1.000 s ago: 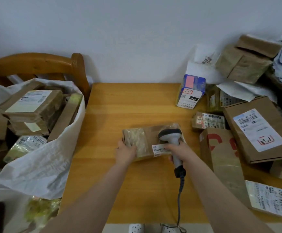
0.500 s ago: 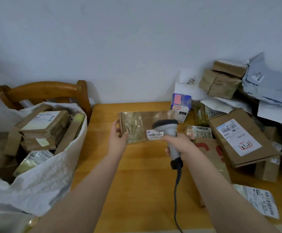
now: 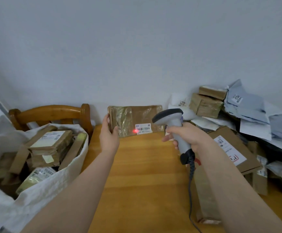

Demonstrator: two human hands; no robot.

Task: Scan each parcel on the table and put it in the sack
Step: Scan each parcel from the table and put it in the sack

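Note:
My left hand (image 3: 109, 135) grips the left edge of a flat brown parcel (image 3: 133, 120) and holds it upright above the far side of the wooden table (image 3: 145, 174). Its white barcode label (image 3: 143, 128) faces me, with a red scanner dot just left of the label. My right hand (image 3: 185, 135) grips the handle of a grey barcode scanner (image 3: 172, 121), whose dark head points at the parcel. A white sack (image 3: 56, 182) stands at the left, with several brown parcels inside it.
A heap of cardboard boxes (image 3: 229, 148) and grey mailer bags (image 3: 251, 111) fills the table's right side. A long brown box (image 3: 204, 195) lies under my right forearm. A wooden chair (image 3: 49, 113) stands behind the sack. The scanner's cable (image 3: 190, 190) hangs toward the table's near edge.
My left hand has lifted the parcel off the table and tilted it upright. The scanner has risen with it, and a red dot now shows beside the label.

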